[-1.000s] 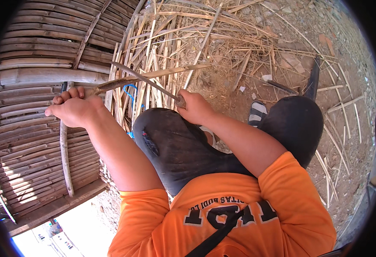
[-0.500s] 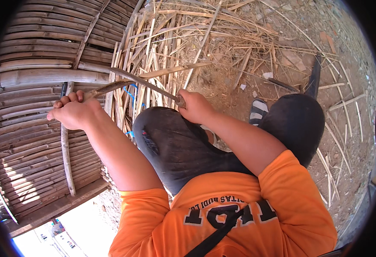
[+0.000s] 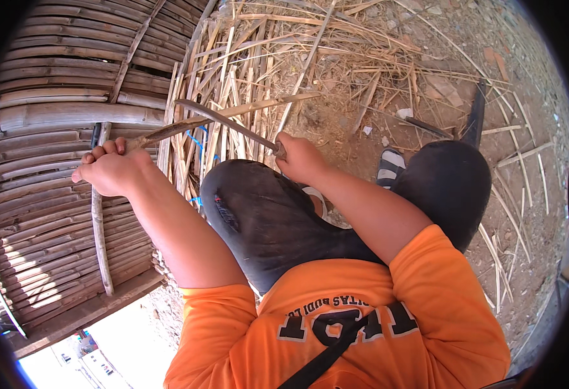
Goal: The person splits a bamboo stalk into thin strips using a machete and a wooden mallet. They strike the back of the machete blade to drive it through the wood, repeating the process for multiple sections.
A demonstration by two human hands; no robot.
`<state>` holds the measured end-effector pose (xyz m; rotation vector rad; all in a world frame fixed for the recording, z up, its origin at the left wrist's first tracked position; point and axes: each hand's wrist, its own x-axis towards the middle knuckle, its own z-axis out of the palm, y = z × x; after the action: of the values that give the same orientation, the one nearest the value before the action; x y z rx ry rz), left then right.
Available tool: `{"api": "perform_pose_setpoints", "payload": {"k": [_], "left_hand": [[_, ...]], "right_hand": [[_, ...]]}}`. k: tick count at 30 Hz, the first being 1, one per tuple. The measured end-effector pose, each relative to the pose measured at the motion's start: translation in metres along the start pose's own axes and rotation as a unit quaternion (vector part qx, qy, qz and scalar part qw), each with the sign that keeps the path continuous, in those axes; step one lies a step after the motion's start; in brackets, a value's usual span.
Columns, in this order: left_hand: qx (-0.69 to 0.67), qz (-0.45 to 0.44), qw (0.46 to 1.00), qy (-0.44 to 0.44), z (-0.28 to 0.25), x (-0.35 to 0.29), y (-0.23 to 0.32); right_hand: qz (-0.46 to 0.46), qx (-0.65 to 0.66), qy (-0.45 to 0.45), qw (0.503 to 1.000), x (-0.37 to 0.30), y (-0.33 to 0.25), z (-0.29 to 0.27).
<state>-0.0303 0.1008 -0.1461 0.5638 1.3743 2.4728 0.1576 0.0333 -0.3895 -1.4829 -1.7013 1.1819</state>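
My left hand (image 3: 111, 170) is closed round one end of a split bamboo piece (image 3: 268, 104). The bamboo is dark near the hand and pale toward its far end, which points right. In my right hand (image 3: 302, 159) is the handle of a machete (image 3: 236, 126), its long, slightly curved blade reaching up and left. The blade crosses the bamboo about midway along it. Whether the edge touches the bamboo is hard to make out. Both tools are held above my bent left knee (image 3: 249, 201).
A slatted bamboo panel (image 3: 45, 178) rises on the left, close to my left hand. Beyond my knee lies a pile of split bamboo strips (image 3: 216, 71) with blue string (image 3: 200, 148). Loose strips and shavings (image 3: 375, 55) litter the dirt. A striped sandal (image 3: 390, 167) shows on my foot.
The machete has shifted right, drawing its tip back along the bamboo away from the panel. My right hand moved slightly right with it. My left hand and the bamboo stayed almost still.
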Motion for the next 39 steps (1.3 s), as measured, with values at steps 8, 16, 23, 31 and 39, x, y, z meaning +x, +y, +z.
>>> {"api": "perform_pose_setpoints", "payload": {"k": [8, 16, 23, 31, 39], "left_hand": [[-0.007, -0.01, 1.0, 0.021, -0.008, 0.009, -0.001], [-0.001, 0.005, 1.0, -0.006, 0.005, -0.01, 0.006], [-0.001, -0.002, 1.0, 0.007, 0.0, 0.0, 0.002], [-0.021, 0.013, 0.999, -0.03, 0.001, -0.007, 0.003], [-0.009, -0.006, 1.0, 0.005, -0.001, -0.003, 0.004]], "right_hand": [[0.053, 0.005, 0.052, 0.997, 0.002, 0.024, 0.014], [0.006, 0.028, 0.007, 1.0, -0.003, 0.003, 0.003], [0.108, 0.014, 0.025, 0.994, 0.007, 0.043, 0.014], [-0.023, 0.015, 0.036, 0.999, -0.003, -0.011, -0.001], [0.134, -0.01, 0.052, 0.99, 0.007, 0.059, 0.018]]}}
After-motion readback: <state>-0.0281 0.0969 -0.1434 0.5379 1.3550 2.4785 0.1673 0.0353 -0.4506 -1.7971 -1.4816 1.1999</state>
